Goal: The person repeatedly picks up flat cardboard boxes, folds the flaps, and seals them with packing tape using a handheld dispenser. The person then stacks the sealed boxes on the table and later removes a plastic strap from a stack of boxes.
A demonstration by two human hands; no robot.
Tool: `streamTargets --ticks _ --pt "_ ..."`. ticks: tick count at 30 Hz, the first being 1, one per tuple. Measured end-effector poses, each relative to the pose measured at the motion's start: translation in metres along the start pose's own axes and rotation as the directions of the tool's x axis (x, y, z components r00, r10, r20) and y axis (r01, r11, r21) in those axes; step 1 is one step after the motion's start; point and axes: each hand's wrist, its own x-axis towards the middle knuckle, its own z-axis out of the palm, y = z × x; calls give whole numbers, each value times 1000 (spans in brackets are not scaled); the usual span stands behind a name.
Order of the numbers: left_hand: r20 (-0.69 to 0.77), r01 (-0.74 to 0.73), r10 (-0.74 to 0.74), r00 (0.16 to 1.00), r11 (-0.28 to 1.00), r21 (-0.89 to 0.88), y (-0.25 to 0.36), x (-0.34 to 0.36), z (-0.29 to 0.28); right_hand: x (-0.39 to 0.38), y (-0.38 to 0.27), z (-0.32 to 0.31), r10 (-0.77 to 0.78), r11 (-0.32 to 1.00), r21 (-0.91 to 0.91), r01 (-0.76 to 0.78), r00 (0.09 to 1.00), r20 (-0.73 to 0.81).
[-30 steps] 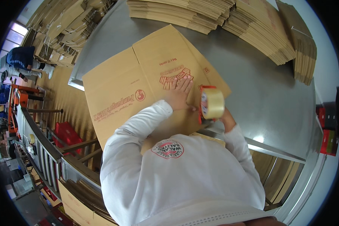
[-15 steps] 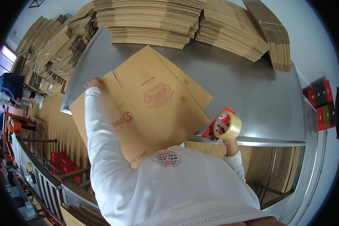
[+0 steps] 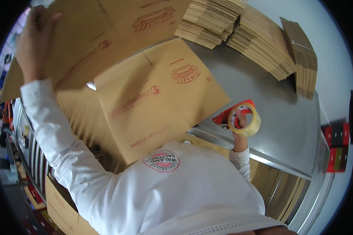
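My left hand is raised at the upper left, its fingers gripping a large flat brown carton with red print, which is lifted at a tilt. Another flattened carton with red print lies below it on the steel table, reaching over the near edge. My right hand holds a red tape dispenser with a roll of clear yellowish tape, just right of the lower carton, over the table's near edge.
Bundles of flattened cartons stand along the table's back. Red and dark crates are by the wall at the right. At the left are a wooden floor, a steel roller rack and more cardboard sheets low down.
My left hand has moved up and leftward, lifting the top carton away from the lower one, which is now uncovered. My right hand with the dispenser has shifted slightly up and right.
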Motion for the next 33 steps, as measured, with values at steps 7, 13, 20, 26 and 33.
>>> streamTargets --ticks 7,13,20,26,33 --pt "361 -154 333 871 883 -442 134 -224 -11 1 -71 57 -444 896 158 415 846 296" --pt "876 892 387 287 226 -392 209 -342 26 10 -59 132 -756 649 383 657 501 421" --pt "797 714 386 465 -695 -80 159 -275 8 -43 -7 211 -650 538 343 770 121 750" --pt "885 545 386 260 -815 195 137 -300 30 -55 15 228 -586 584 300 754 137 798" --pt "931 646 -37 363 -710 -281 72 -241 128 -58 24 264 -484 721 219 657 253 837"
